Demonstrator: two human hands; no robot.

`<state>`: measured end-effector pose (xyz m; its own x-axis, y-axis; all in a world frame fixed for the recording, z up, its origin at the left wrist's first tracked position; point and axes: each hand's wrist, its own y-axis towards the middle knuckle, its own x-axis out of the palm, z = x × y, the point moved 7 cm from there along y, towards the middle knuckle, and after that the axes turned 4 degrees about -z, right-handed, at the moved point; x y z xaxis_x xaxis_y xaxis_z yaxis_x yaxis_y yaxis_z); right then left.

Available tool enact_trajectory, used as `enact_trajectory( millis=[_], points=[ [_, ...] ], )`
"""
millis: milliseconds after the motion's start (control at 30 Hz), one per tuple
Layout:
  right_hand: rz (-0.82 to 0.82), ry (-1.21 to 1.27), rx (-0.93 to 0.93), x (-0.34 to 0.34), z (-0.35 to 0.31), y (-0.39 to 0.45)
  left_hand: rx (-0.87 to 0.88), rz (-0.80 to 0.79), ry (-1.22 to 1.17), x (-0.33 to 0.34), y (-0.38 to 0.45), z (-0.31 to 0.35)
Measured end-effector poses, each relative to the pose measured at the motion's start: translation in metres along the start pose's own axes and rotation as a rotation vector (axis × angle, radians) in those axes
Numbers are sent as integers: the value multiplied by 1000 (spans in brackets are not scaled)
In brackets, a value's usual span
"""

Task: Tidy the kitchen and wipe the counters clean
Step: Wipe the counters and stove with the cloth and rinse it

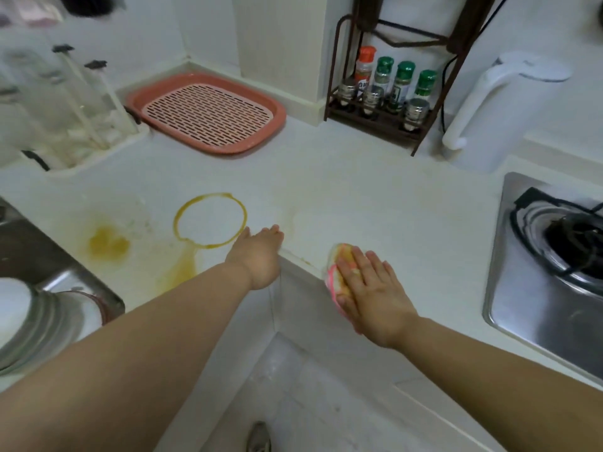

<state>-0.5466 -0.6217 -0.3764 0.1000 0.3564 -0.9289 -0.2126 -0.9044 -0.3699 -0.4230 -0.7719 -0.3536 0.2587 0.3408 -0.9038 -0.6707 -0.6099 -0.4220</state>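
Observation:
The white L-shaped counter (375, 197) carries a yellow ring stain (243, 220), a yellow puddle (109, 244) and a yellow streak (182, 269) near its front edge. My right hand (372, 291) lies flat, fingers straight, pressing a pink and yellow cloth (339, 259) onto the counter near the inner corner edge. My left hand (259, 252) rests at the counter's inner corner, fingers stretched forward, just right of the ring stain; it holds nothing.
A pink draining tray (205, 112) lies at the back. A spice rack (385, 89) with several bottles stands back right beside a white kettle (502, 109). A gas stove (554, 256) is at the right. A sink (39, 288) holding bowls and a utensil holder (71, 119) are at the left.

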Motion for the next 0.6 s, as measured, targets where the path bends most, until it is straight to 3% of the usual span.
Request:
enact_trajectory(
  millis=[200,333,433,600],
  points=[
    [30,93,-42,-31,-75,92,-104,128,-47,-2,-42,-23],
    [12,99,-87,-24,-63,63,-259,155,-89,-8,-57,-68],
    [5,115,17,-18,-37,40,-338,172,-189,-11,-63,-97],
    [3,302,368,-44,-33,105,-320,184,-190,-5,-64,-113]
  ],
)
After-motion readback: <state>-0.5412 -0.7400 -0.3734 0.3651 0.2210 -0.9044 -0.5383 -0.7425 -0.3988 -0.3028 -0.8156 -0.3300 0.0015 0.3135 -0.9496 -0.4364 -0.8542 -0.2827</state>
